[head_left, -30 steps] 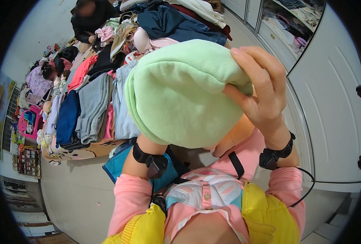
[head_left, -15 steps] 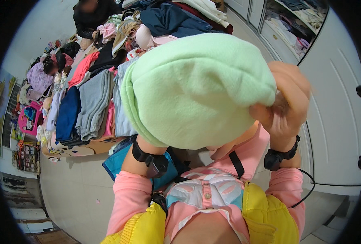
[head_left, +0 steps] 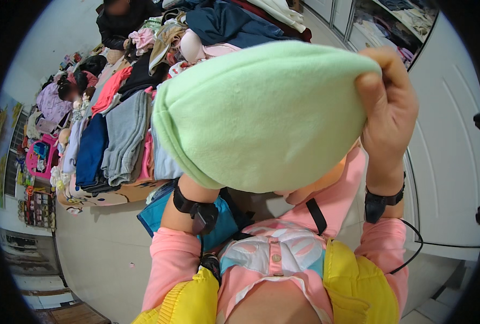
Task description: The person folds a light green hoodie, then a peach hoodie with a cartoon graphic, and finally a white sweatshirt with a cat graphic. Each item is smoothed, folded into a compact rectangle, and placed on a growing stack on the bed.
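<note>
A soft pale green knitted cloth piece [head_left: 261,119], shaped like a cap with a seamed hem at its left end, is held up in front of me. Its right end is pinched between the thumb and bent fingers of my right hand [head_left: 391,108]. My left forearm [head_left: 188,202] rises to the hem end. The left hand itself is hidden inside or behind the cloth, so its fingers do not show. Black bands with small devices are strapped on both wrists.
Beyond the cloth, a bed holds folded trousers [head_left: 125,137] and a heap of dark clothes [head_left: 234,24]. Two other people are by the bed at the far left. White wardrobe doors [head_left: 445,146] stand at the right. A blue bag [head_left: 156,210] lies below the bed.
The green cloth has been stretched out smoother, its right end pulled up and to the right. My right hand has turned and moved slightly up with it.
</note>
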The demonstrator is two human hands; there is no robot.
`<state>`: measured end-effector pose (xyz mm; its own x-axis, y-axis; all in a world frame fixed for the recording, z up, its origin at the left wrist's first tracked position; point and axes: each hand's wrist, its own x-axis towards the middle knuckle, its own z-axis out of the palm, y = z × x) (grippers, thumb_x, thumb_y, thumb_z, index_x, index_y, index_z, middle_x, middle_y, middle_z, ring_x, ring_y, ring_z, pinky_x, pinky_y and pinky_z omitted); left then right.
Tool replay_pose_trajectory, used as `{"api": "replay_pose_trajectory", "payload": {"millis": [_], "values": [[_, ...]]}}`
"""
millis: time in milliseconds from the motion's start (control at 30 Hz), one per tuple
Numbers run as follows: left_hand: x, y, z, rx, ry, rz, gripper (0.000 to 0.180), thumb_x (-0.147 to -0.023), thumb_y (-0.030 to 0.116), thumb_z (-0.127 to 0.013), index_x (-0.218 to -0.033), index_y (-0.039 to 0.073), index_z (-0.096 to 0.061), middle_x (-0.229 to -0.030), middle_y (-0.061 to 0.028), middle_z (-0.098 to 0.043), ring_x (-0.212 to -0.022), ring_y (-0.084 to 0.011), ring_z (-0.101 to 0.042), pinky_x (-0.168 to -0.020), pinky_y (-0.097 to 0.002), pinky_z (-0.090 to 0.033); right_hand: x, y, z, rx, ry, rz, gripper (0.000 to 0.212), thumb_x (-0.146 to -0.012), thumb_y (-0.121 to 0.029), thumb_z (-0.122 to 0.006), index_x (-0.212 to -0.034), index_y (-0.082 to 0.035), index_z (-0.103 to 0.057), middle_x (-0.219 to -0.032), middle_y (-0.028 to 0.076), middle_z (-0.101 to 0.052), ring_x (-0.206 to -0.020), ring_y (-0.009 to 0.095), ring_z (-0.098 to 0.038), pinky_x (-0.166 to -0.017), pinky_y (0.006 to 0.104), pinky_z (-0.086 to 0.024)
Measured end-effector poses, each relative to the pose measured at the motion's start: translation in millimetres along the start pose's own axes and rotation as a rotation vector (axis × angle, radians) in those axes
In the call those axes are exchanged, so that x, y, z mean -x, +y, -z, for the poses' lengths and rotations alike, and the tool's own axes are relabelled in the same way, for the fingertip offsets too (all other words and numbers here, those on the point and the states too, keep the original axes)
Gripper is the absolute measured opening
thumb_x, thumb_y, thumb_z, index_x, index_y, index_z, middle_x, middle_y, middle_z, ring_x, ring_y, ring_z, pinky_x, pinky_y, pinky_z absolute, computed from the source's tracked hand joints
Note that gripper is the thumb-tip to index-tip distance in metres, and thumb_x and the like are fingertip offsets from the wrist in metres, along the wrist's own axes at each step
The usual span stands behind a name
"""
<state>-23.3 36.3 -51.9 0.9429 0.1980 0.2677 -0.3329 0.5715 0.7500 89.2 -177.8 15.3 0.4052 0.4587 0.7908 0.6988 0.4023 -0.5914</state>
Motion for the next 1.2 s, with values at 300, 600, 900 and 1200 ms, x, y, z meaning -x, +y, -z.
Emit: {"api": "replay_pose_trajectory", "payload": {"millis": [300, 600, 900, 1200], "values": [[-9, 11, 24, -0.035, 0.162, -0.007, 0.048, -0.103, 0.028, -0.038, -0.142, 0.002, -0.044, -0.146, -0.0188, -0.045, -0.132, -0.0341, -0.047, -0.113, -0.0527, -0.034, 45, 51, -44, 0.081, -0.051, -0.056, 0.061, -0.084, -0.03, -0.077, -0.13, -0.002, -0.049, -0.115, 0.005, -0.062, -0.106, 0.019, -0.057, -0.093, 0.0336, -0.044], [-22, 77, 38, 0.24, -0.104, -0.128, 0.048, -0.102, 0.028, -0.039, -0.142, 0.001, -0.044, -0.146, -0.0176, -0.046, -0.131, -0.0329, -0.047, -0.112, -0.0514, -0.034, 68, 68, 30, 0.039, 0.1, -0.473, 0.025, -0.092, -0.009, -0.063, -0.116, 0.001, -0.061, -0.098, 0.007, -0.066, -0.091, 0.013, -0.059, -0.085, 0.0293, -0.046], [-41, -4, -23, -0.179, -0.246, -0.21, 0.042, -0.1, 0.029, -0.052, -0.133, 0.003, -0.05, -0.126, -0.009, -0.059, -0.112, -0.022, -0.058, -0.096, -0.0382, -0.047, 28, 12, -23, 0.62, 0.191, 0.305, 0.038, -0.081, -0.014, -0.075, -0.114, -0.003, -0.06, -0.105, 0.012, -0.057, -0.096, 0.032, -0.055, -0.084, 0.0376, -0.046], [-51, -41, -30, -1.34, -0.284, -0.819, 0.032, -0.078, 0.007, -0.063, -0.109, -0.001, -0.065, -0.102, -0.0188, -0.066, -0.094, -0.0333, -0.064, -0.082, -0.0414, -0.051, 8, -17, -31, 0.716, 0.08, 0.414, 0.027, -0.067, 0.005, -0.071, -0.091, -0.005, -0.07, -0.078, 0.007, -0.054, -0.067, 0.024, -0.055, -0.06, 0.0321, -0.047]]}}
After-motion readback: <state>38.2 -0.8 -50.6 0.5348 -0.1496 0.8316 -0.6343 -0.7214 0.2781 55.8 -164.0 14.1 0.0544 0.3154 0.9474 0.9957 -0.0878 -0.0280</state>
